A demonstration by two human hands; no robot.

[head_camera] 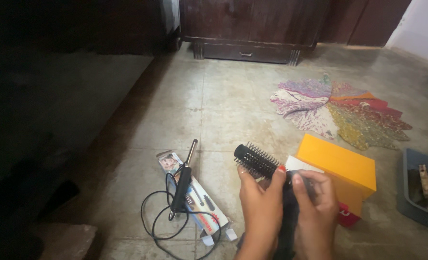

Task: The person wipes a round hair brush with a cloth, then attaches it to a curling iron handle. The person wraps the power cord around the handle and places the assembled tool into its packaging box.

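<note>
Both my hands hold a black round hairbrush (255, 160) low in the middle of the view. My left hand (261, 207) grips it just below the bristled head, thumb up with a red nail. My right hand (316, 204) is closed around the handle, which it hides. A tuft of dark hair hangs between my wrists. Left of my hands, a black curling iron (182, 185) with a coiled black cord lies across its printed cardboard box (198, 204) on the floor.
An orange box (340, 166) with a white edge sits just right of my hands, a red item under it. A patchwork floor mat (339, 110) lies beyond. A grey tray (418, 190) with small items is at the right edge. Dark wooden cabinet (250, 29) at the back; dark bed (40, 110) on the left.
</note>
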